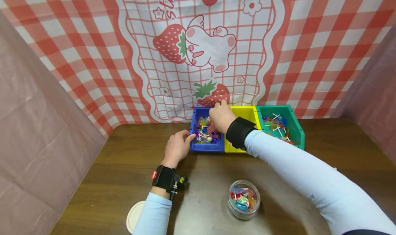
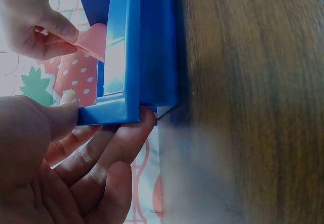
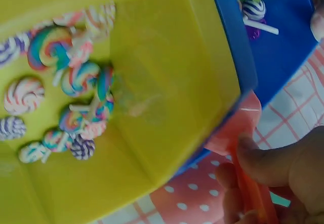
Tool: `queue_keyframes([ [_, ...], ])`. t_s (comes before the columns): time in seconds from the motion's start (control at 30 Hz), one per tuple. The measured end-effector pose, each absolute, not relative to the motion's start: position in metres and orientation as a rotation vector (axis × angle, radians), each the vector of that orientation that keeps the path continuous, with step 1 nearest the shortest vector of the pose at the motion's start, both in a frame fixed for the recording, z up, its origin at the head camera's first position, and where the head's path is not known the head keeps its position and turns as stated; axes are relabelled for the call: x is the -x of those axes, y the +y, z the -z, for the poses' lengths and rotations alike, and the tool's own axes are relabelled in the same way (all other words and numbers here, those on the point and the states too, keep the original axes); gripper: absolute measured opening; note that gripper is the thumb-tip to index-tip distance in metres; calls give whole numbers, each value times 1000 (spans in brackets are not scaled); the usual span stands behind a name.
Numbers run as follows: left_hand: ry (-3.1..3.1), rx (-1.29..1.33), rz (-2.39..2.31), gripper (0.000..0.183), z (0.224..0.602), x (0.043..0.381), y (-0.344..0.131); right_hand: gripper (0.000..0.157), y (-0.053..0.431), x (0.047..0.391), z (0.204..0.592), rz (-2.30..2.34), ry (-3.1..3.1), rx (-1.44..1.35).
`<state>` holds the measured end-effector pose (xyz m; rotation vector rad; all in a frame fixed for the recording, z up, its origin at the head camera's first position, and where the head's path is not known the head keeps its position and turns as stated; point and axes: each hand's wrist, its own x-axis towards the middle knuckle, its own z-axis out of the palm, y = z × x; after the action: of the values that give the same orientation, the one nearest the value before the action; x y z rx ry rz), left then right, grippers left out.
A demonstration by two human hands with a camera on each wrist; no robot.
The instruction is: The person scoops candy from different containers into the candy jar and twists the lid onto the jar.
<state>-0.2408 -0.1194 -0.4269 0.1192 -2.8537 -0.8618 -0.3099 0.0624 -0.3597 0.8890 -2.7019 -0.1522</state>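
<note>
My right hand (image 1: 222,117) grips the handle of a small pink plastic scoop (image 3: 238,127) over the blue bin (image 1: 206,148). The scoop's head dips inside that bin, beside the wall shared with the yellow bin; what it carries cannot be made out. Small lollipop and candy charms (image 1: 204,131) lie in the blue bin. Its front left corner is pinched by my left hand (image 1: 178,147), thumb on the rim and fingers beneath, as the left wrist view shows.
The yellow bin (image 3: 167,82) holds swirled lollipop charms (image 3: 76,77). To its right stands a green bin (image 1: 297,131) with more charms. A clear round jar (image 1: 243,212) of colourful candies stands nearer, and a pale round lid (image 1: 135,214) lies by my left forearm.
</note>
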Motion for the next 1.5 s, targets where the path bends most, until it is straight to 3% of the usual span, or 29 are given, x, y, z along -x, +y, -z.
queue_keyframes([
  [0.17, -2856, -119, 869, 28, 427, 240, -122, 16, 63, 312, 371, 118, -2654, -915],
  [0.37, -2860, -116, 878, 28, 428, 238, -123, 17, 69, 316, 382, 64, -2552, -1008],
  [0.57, -2865, -124, 873, 28, 428, 238, -122, 29, 72, 315, 390, 85, -2380, -1150],
  [0.77, -2869, -89, 889, 28, 429, 238, -118, 21, 75, 319, 393, 107, -2469, -1074],
  [0.93, -2856, -97, 868, 28, 427, 240, -119, 5, 84, 324, 391, -119, -2585, -1132],
  [1.13, -2861, -94, 870, 27, 425, 241, -121, 4, 80, 318, 385, -266, -2664, -1205],
  [1.5, -2863, -107, 889, 26, 426, 239, -119, 17, 86, 313, 393, -455, -2736, -1008],
])
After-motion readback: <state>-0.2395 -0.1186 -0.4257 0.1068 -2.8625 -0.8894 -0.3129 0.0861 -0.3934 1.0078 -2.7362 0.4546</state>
